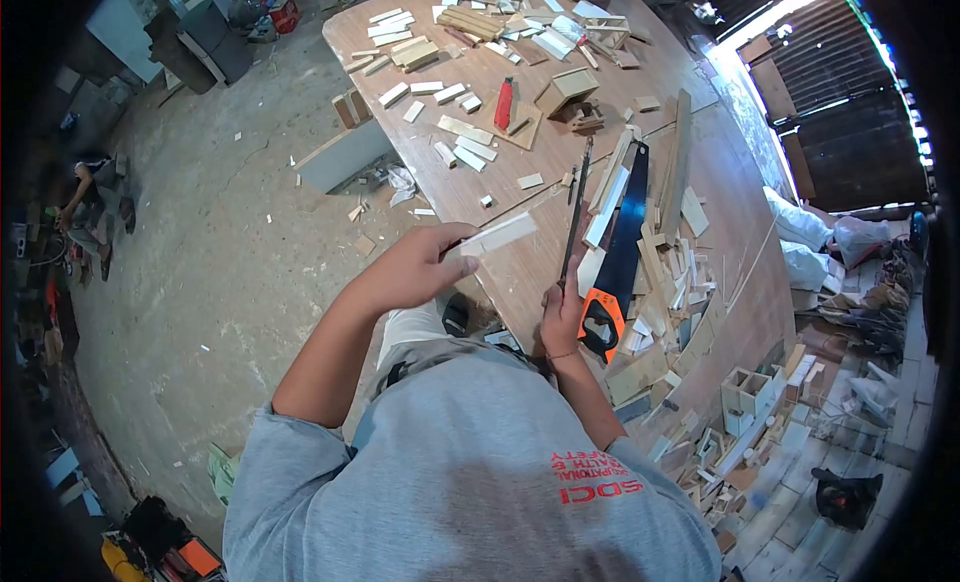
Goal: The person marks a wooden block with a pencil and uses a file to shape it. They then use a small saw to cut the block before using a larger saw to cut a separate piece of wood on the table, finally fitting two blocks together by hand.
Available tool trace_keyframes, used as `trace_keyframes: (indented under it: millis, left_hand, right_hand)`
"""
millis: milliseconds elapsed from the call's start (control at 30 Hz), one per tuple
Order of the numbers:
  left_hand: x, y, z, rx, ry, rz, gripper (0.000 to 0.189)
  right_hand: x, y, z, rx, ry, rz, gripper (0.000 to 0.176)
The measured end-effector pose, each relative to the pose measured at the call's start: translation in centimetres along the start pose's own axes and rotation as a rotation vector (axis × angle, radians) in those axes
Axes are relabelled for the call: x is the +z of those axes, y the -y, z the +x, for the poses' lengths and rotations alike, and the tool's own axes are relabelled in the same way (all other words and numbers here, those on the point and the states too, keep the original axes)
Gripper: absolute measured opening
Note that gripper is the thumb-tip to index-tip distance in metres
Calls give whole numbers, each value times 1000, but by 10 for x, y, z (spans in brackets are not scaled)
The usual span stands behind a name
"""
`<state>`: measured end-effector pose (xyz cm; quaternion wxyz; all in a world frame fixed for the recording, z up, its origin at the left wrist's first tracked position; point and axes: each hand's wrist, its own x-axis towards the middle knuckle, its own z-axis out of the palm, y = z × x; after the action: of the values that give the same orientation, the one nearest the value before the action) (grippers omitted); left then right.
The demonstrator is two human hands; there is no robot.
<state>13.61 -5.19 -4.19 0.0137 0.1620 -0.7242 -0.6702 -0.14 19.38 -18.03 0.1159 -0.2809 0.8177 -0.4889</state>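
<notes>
My left hand (420, 265) is closed around one end of a short white wood strip (503, 234), whose other end points right over the table edge. My right hand (562, 320) grips the lower end of a long, thin, dark tool (577, 207) that looks like a file, its tip pointing away from me. Just right of that hand, a handsaw (628, 217) with a dark blade and orange-black handle lies on the table. Beside the blade are pale wood strips (606, 207).
Cut wood blocks (467, 152), a red-handled tool (504, 104) and a small wooden box (567, 90) lie on the wooden table (480, 197). Offcuts (680, 292) crowd its right side. A grey panel (345, 157) leans by the left edge. Another person (92, 207) sits at far left.
</notes>
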Motion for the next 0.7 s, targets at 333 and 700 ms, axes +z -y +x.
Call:
trace_keyframes:
  millis: [333,700]
  left_hand:
    - [-12,-92,-41,-12,-26,71,33]
    - [-14,-89,-39,61,-162,99,25]
  right_hand:
    - [21,30,25,-203,206,115,54]
    - [37,27,42,-209,285,132,55]
